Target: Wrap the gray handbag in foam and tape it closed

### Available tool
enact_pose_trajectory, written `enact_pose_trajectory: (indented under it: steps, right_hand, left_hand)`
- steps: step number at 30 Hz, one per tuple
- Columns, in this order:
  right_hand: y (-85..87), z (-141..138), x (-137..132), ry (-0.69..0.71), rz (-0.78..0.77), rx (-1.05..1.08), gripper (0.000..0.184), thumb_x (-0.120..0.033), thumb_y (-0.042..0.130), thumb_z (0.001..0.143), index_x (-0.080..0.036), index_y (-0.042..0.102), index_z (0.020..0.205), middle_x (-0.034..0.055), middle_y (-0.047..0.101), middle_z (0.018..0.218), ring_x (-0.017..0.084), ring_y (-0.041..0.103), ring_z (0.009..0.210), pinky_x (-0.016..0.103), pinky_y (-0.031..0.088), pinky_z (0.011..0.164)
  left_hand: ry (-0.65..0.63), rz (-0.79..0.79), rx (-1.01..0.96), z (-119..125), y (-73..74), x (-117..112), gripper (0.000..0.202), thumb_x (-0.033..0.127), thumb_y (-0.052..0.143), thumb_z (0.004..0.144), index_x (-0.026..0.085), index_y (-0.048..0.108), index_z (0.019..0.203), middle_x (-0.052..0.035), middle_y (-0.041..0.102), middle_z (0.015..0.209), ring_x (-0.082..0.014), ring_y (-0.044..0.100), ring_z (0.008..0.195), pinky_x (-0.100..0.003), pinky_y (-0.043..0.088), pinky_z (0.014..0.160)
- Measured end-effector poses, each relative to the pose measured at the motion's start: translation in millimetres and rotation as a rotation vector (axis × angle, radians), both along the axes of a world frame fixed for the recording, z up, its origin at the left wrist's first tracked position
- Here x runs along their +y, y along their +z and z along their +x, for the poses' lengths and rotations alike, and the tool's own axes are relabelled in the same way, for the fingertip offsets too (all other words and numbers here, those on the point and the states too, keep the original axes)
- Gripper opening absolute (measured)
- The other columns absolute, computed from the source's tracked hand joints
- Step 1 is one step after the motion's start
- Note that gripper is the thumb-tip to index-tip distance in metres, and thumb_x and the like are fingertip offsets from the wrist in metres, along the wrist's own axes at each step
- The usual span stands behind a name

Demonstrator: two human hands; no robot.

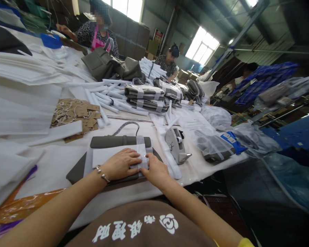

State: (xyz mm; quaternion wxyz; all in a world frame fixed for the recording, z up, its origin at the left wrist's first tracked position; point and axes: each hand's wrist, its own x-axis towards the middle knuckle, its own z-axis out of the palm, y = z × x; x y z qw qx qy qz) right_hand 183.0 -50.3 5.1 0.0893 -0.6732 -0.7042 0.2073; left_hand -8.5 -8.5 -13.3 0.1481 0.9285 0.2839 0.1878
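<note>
Your left hand [122, 164] lies flat on the white sheet [101, 156], over the grey bag [109, 141] near twelve o'clock. Your right hand [156, 170] touches the clear strip [141, 148]; whether it pinches, I cannot tell.

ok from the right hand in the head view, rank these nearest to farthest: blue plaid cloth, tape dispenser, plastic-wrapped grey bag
Nearest to the right hand first:
1. tape dispenser, just beyond it, slightly right
2. plastic-wrapped grey bag, farther to the right
3. blue plaid cloth, in the background, upper right
</note>
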Motion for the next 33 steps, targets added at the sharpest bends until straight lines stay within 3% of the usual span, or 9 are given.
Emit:
enact_pose_trajectory:
  steps: [4, 9, 17, 21, 25, 29, 33]
  right_hand:
    - [-1.7, 17, 2, 0.192, 0.122, 0.004, 0.027, -0.027, 0.057, 0.082, -0.027, 0.059, 0.108, 0.0036, 0.057, 0.103, 0.018, 0.056, 0.089, 0.029, 0.041, 0.079]
    - [-12.1, 25, 22, 0.402, 0.212, -0.076, 0.034, -0.020, 0.048, 0.088, -0.029, 0.060, 0.117, 0.0057, 0.057, 0.108, 0.021, 0.051, 0.100, 0.032, 0.038, 0.089]
    - [-20.9, 25, 42, 0.444, 0.233, -0.146, 0.035, -0.023, 0.046, 0.090, -0.033, 0.057, 0.122, 0.0041, 0.057, 0.103, 0.019, 0.053, 0.094, 0.031, 0.041, 0.085]
    - [-23.0, 30, 47, 0.374, 0.286, -0.093, 0.039, -0.023, 0.046, 0.090, -0.030, 0.053, 0.127, 0.0050, 0.057, 0.105, 0.019, 0.054, 0.094, 0.030, 0.042, 0.086]
    - [-17.0, 32, 37, 0.262, 0.426, 0.017, 0.032, -0.021, 0.045, 0.090, -0.022, 0.060, 0.117, 0.0073, 0.059, 0.105, 0.020, 0.053, 0.099, 0.032, 0.041, 0.089]
    - [-12.5, 34, 9, 0.504, 0.470, 0.068, 0.027, -0.027, 0.048, 0.090, -0.023, 0.062, 0.112, 0.0061, 0.060, 0.114, 0.021, 0.051, 0.108, 0.036, 0.036, 0.097]
    - [-21.4, 38, -11, 0.635, 0.457, 0.011, 0.038, -0.033, 0.049, 0.090, -0.021, 0.053, 0.126, 0.0053, 0.056, 0.127, 0.022, 0.044, 0.121, 0.041, 0.027, 0.106]
  left_hand:
    - [0.001, 0.013, 0.019, 0, -0.9, 0, 0.032, 0.040, 0.056, 0.083, 0.028, 0.061, 0.113, -0.0056, 0.061, 0.119, -0.0239, 0.052, 0.111, -0.041, 0.035, 0.101]
    - [0.000, 0.014, 0.027, 1, 2.8, 0, 0.032, 0.039, 0.055, 0.083, 0.026, 0.060, 0.113, -0.0062, 0.061, 0.118, -0.0239, 0.052, 0.111, -0.040, 0.035, 0.101]
    - [0.038, -0.010, 0.031, 3, 9.5, -3, 0.034, 0.039, 0.058, 0.081, 0.027, 0.060, 0.113, -0.0059, 0.059, 0.119, -0.0234, 0.051, 0.111, -0.040, 0.037, 0.101]
    - [0.060, -0.011, 0.083, 3, 7.7, -2, 0.037, 0.040, 0.057, 0.082, 0.028, 0.058, 0.117, -0.0066, 0.057, 0.120, -0.0246, 0.051, 0.110, -0.042, 0.037, 0.101]
    - [0.139, -0.029, 0.085, 2, 2.0, -2, 0.057, 0.046, 0.060, 0.079, 0.020, 0.048, 0.128, -0.0115, 0.051, 0.128, -0.0267, 0.049, 0.115, -0.041, 0.038, 0.103]
    - [0.182, -0.023, 0.051, 1, -2.8, -2, 0.067, 0.046, 0.061, 0.077, 0.015, 0.043, 0.133, -0.0154, 0.040, 0.141, -0.0289, 0.041, 0.125, -0.041, 0.035, 0.106]
    - [0.141, 0.022, 0.061, 2, 0.6, -3, 0.059, 0.044, 0.057, 0.082, 0.023, 0.041, 0.135, -0.0117, 0.027, 0.150, -0.0279, 0.043, 0.125, -0.042, 0.035, 0.105]
